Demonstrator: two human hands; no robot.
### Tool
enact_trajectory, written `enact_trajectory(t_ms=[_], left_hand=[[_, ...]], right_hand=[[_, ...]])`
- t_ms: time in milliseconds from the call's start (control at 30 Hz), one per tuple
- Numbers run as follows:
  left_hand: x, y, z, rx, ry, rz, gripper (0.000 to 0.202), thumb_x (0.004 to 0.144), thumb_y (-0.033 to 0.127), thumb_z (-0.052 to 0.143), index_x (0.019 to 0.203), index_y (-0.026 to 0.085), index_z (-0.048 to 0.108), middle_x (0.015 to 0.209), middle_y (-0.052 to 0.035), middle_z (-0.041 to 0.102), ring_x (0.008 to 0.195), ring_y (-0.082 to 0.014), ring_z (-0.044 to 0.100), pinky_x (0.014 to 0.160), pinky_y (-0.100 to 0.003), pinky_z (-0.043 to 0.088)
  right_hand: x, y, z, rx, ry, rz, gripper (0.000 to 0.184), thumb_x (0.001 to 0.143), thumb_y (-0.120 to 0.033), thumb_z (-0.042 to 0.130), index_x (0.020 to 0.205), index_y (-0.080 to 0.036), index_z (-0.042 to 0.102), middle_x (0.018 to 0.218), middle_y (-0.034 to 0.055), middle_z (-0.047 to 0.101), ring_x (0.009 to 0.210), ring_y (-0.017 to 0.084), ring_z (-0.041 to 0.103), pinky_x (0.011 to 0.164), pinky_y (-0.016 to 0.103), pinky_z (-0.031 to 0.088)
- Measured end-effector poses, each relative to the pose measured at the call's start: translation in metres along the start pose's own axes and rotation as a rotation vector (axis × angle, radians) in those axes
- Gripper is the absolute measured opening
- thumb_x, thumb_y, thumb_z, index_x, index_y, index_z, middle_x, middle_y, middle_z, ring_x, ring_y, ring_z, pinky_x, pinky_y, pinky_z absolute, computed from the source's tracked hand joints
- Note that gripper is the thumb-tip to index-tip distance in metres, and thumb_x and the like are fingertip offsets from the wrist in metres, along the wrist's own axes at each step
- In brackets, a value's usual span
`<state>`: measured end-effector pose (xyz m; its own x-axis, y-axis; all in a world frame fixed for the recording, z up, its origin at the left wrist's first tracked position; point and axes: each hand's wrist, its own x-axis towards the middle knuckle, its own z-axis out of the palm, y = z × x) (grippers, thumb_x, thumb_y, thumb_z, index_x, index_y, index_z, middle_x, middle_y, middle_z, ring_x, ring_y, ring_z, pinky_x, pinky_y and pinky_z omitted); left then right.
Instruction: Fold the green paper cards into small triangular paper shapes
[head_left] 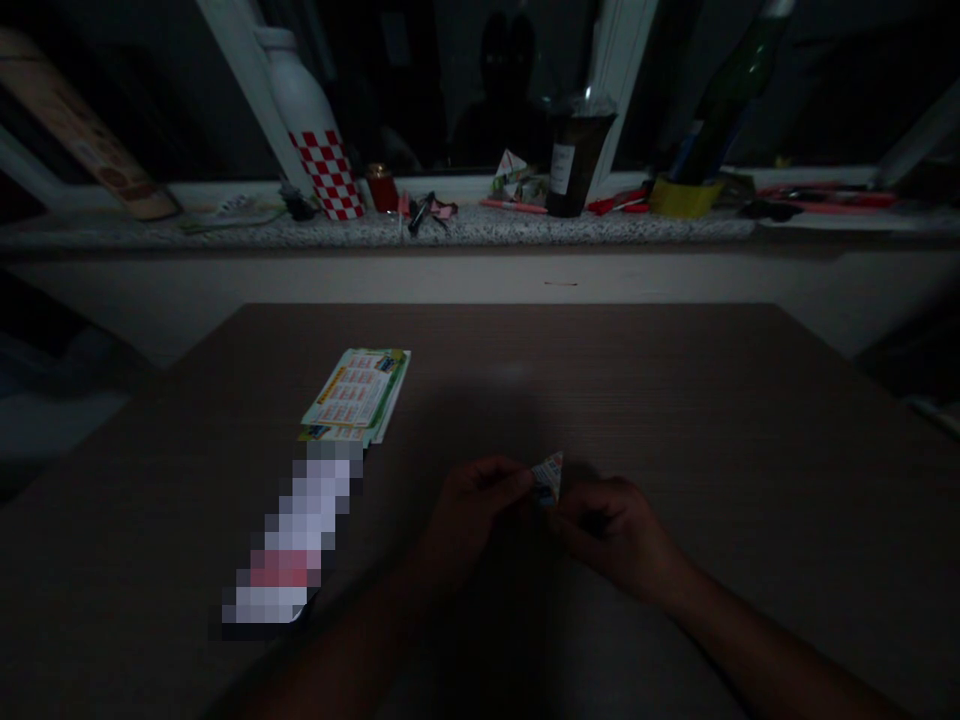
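Note:
Between my two hands is a small folded piece of printed paper (550, 478), pointed at the top like a triangle. My left hand (480, 500) pinches its left side between thumb and fingers. At the lower right corner, the fingertips of my right hand (611, 525) close on the same paper. The light is dim, so the folds are hard to make out. Left of my hands lies a stack of printed calendar sheets (356, 390) with green edges. Just below the stack is a lit, pixelated phone-like object (300, 535).
A granite sill (480, 232) runs behind the table (675, 400). On it stand a white bottle with red checks (319, 140), a small red jar (382, 188), a dark lidded cup (574, 155), a green bottle (731, 90) and a folded paper piece (511, 170).

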<state>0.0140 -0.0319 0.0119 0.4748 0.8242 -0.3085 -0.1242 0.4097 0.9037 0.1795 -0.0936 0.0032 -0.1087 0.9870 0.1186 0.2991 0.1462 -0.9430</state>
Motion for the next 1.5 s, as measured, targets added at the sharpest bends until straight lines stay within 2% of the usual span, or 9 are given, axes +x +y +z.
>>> enact_trajectory(t_ms=[133, 267, 433, 767, 867, 1000, 1167, 1367, 1500], left_hand=[[0.001, -0.002, -0.002, -0.014, -0.043, -0.009, 0.023, 0.071, 0.036, 0.073, 0.071, 0.014, 0.068, 0.062, -0.0001, 0.061, 0.059, -0.0114, 0.053, 0.059, -0.024, 0.039], [0.000, -0.002, 0.000, -0.118, -0.102, -0.056, 0.023, 0.069, 0.035, 0.075, 0.070, 0.013, 0.068, 0.063, -0.0007, 0.061, 0.058, -0.0113, 0.054, 0.058, -0.024, 0.041], [-0.002, 0.001, 0.003, -0.302, -0.132, -0.185, 0.022, 0.062, 0.028, 0.080, 0.066, 0.012, 0.066, 0.062, -0.0005, 0.061, 0.057, -0.0120, 0.057, 0.056, -0.024, 0.043], [0.001, -0.001, -0.002, -0.420, -0.190, -0.287, 0.020, 0.064, 0.026, 0.078, 0.069, 0.011, 0.066, 0.066, -0.0035, 0.064, 0.057, -0.0139, 0.060, 0.055, -0.025, 0.045], [0.000, -0.001, -0.001, -0.356, -0.141, -0.230, 0.022, 0.063, 0.029, 0.078, 0.066, 0.012, 0.065, 0.062, -0.0015, 0.062, 0.055, -0.0126, 0.057, 0.054, -0.024, 0.043], [-0.005, 0.001, 0.005, -0.056, -0.034, 0.010, 0.020, 0.068, 0.031, 0.075, 0.064, 0.013, 0.066, 0.059, 0.0004, 0.061, 0.056, -0.0103, 0.053, 0.058, -0.022, 0.040], [-0.014, 0.003, 0.010, 0.204, -0.032, 0.185, 0.020, 0.077, 0.033, 0.066, 0.070, 0.015, 0.066, 0.064, 0.0008, 0.061, 0.062, -0.0119, 0.052, 0.062, -0.023, 0.039], [-0.013, 0.002, 0.006, 0.310, -0.077, 0.176, 0.022, 0.080, 0.034, 0.063, 0.070, 0.014, 0.064, 0.064, 0.0005, 0.059, 0.063, -0.0128, 0.052, 0.061, -0.023, 0.039], [-0.012, 0.004, 0.003, 0.338, -0.078, 0.170, 0.026, 0.081, 0.036, 0.061, 0.069, 0.014, 0.064, 0.062, 0.0014, 0.055, 0.062, -0.0117, 0.049, 0.059, -0.022, 0.036]], right_hand=[[0.001, -0.001, -0.001, 0.078, -0.002, 0.013, 0.022, 0.083, -0.028, 0.060, 0.064, -0.016, 0.061, 0.054, -0.0027, 0.050, 0.050, 0.009, 0.043, 0.045, 0.020, 0.033], [0.002, -0.002, -0.004, 0.282, 0.002, 0.037, 0.023, 0.088, -0.035, 0.058, 0.078, -0.017, 0.068, 0.067, 0.0018, 0.064, 0.060, 0.011, 0.057, 0.057, 0.022, 0.045], [0.003, 0.002, -0.003, 0.436, -0.006, 0.081, 0.016, 0.082, -0.035, 0.068, 0.081, -0.019, 0.071, 0.071, 0.0017, 0.070, 0.063, 0.011, 0.062, 0.061, 0.020, 0.049], [0.005, 0.000, -0.004, 0.448, -0.001, 0.115, 0.015, 0.075, -0.034, 0.075, 0.078, -0.019, 0.074, 0.071, 0.0034, 0.074, 0.063, 0.014, 0.066, 0.060, 0.024, 0.054], [0.005, 0.002, -0.003, 0.447, 0.013, 0.128, 0.015, 0.076, -0.033, 0.074, 0.079, -0.018, 0.073, 0.073, 0.0037, 0.074, 0.064, 0.014, 0.067, 0.061, 0.024, 0.054], [0.005, 0.004, 0.001, 0.461, 0.120, 0.080, 0.017, 0.073, -0.025, 0.074, 0.088, -0.021, 0.067, 0.075, 0.0014, 0.072, 0.066, 0.012, 0.067, 0.060, 0.021, 0.053], [0.001, 0.005, 0.002, 0.198, 0.243, -0.047, 0.022, 0.072, -0.015, 0.069, 0.092, -0.022, 0.065, 0.078, 0.0018, 0.070, 0.066, 0.013, 0.064, 0.056, 0.022, 0.051], [-0.002, 0.004, -0.005, -0.119, 0.200, -0.300, 0.024, 0.076, -0.009, 0.064, 0.096, -0.023, 0.066, 0.081, 0.0027, 0.069, 0.071, 0.016, 0.064, 0.062, 0.027, 0.050], [-0.001, 0.002, -0.008, -0.143, 0.154, -0.327, 0.023, 0.078, -0.008, 0.062, 0.095, -0.021, 0.068, 0.081, 0.0036, 0.069, 0.073, 0.016, 0.065, 0.063, 0.027, 0.049]])
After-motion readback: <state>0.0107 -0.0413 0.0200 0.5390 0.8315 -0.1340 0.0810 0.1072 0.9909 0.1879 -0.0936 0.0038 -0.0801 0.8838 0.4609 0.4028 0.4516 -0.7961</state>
